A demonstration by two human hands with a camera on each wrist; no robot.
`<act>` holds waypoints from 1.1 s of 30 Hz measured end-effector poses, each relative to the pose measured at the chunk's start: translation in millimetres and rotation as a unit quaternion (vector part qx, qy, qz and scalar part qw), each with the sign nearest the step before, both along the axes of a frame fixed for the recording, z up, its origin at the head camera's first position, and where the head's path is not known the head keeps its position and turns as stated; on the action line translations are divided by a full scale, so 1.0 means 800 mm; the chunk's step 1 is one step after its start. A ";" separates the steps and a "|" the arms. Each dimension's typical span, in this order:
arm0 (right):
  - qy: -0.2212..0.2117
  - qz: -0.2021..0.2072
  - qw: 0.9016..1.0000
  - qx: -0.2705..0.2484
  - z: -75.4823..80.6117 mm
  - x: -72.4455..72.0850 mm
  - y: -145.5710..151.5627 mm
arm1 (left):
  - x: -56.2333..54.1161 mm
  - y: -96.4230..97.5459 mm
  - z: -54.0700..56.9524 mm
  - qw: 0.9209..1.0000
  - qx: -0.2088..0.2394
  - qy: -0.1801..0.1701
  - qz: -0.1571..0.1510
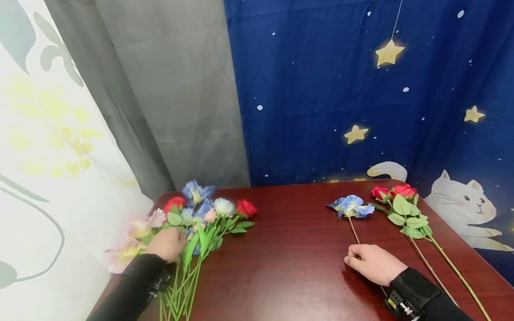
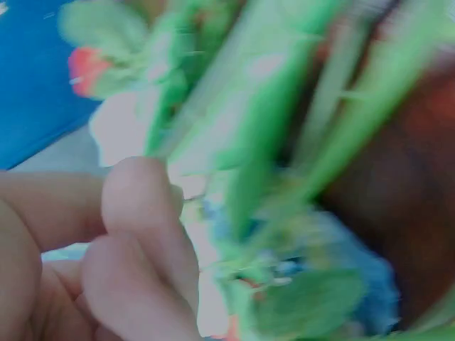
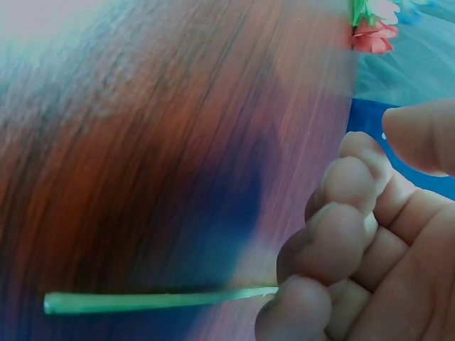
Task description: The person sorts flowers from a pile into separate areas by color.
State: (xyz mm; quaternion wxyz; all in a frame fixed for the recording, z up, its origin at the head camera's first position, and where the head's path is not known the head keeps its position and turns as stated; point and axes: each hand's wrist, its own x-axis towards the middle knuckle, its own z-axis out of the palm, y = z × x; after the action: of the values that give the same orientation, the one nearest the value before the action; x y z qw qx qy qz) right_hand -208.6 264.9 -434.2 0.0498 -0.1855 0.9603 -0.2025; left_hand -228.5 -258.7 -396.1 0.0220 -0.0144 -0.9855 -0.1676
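Observation:
On the left, my left hand (image 1: 168, 244) is curled in over a pile of artificial flowers, beside green tulip leaves (image 1: 202, 238). Close up in the left wrist view, the bent fingers (image 2: 146, 195) are right at the blurred stems and leaves; I cannot tell whether they pinch a stem. My right hand (image 1: 375, 263) is above the stem of a blue iris (image 1: 352, 206) lying on the table. Its fingers are loosely curled and its thumb stands apart in the right wrist view. The iris's green stem (image 3: 156, 301) passes behind the little finger.
The pile holds red roses (image 1: 246, 207), a white flower (image 1: 224, 207), blue irises (image 1: 196, 191) and pink-yellow flowers (image 1: 124, 254). Two red roses (image 1: 403, 191) lie at the table's right side. Curtains (image 1: 305, 111) hang behind the dark red wooden table (image 1: 277, 267).

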 end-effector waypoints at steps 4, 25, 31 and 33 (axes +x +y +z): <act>0.007 0.007 1.000 -0.015 0.005 0.003 -0.006 | 0.011 0.012 0.035 0.997 0.037 0.061 -0.025; -0.001 0.151 0.969 -0.194 0.035 0.071 -0.155 | 0.071 0.244 -0.011 0.804 0.496 -0.161 -0.285; 0.014 0.146 0.964 -0.223 0.023 0.075 -0.157 | 0.074 0.261 -0.023 0.774 0.527 -0.200 -0.287; 0.018 0.141 0.962 -0.233 0.021 0.075 -0.156 | 0.073 0.265 -0.022 0.767 0.534 -0.210 -0.286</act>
State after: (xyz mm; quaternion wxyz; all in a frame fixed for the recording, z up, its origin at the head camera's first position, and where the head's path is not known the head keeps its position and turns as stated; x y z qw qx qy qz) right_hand -148.9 139.8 -417.2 0.0163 -0.3291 0.8513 -0.4084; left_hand -170.2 -46.5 -413.8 -0.2302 -0.2463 -0.6674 -0.6640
